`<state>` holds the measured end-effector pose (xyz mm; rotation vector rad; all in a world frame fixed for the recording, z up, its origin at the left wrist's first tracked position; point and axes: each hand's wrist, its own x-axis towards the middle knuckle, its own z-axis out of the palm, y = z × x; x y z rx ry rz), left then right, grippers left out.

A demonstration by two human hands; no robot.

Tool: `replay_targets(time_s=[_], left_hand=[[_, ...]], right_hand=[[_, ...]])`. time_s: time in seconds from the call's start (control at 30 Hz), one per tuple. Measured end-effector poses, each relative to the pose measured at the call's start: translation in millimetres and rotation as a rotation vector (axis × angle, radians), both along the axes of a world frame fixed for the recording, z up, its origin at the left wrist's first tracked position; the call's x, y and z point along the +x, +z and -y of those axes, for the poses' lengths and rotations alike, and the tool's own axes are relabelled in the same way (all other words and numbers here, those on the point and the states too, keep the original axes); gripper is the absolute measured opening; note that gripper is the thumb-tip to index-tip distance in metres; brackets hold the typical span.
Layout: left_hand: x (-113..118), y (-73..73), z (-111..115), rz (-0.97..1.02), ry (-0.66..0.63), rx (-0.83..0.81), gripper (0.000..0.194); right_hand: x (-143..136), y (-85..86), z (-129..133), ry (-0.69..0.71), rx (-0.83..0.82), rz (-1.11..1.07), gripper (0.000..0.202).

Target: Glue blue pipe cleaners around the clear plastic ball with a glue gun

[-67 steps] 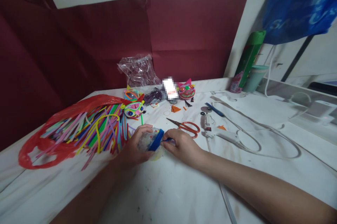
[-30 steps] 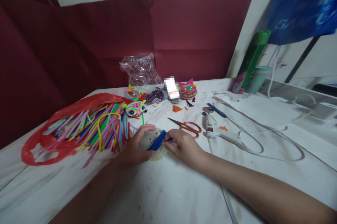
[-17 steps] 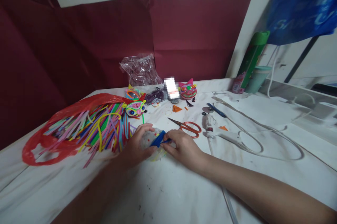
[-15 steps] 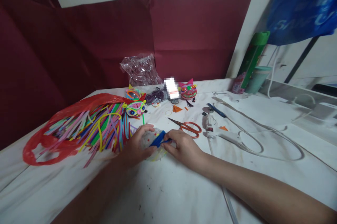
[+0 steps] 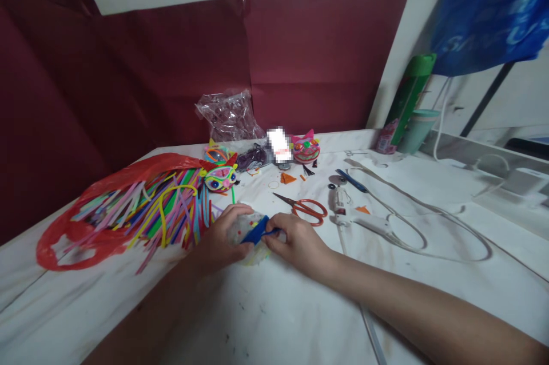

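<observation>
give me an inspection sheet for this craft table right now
surface: white table, stained and smudged
job's things: clear ball with a blue strip across it
clutter: red bag of coloured strips, scissors, glue gun, two decorated masks, plastic bags
grips: left hand cups the ball; right hand pinches the strip
cables: white cord looping over the table
surroundings: maroon paper on wall, green can, blue bag

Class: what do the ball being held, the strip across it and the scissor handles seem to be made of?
Ball: clear glossy plastic, probably; coloured bits show through.
Blue strip: matte, bends over the ball; likely foam or felt.
Scissor handles: smooth orange-red plastic, apparently.
</observation>
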<state>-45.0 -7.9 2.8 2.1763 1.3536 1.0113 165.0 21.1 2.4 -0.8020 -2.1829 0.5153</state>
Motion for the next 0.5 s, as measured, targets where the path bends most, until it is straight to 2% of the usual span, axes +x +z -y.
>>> replay_targets(time_s=[0.2, 0.33, 0.5], left_hand=[[5.9, -1.3, 3.1, 0.032, 0.092, -0.049, 0.05], [4.1, -0.8, 4.5, 0.083, 0.049, -0.053, 0.048], [1.0, -8.5, 1.7, 0.095, 0.005, 0.029, 0.048]], right_hand=[[-0.7, 2.0, 2.5, 0.022, -0.003, 0.001, 0.007], [-0.1, 3.0, 3.0, 0.021, -0.031, 0.005, 0.007], [1.8, 2.0, 1.1, 0.013, -0.049, 0.005, 0.007]])
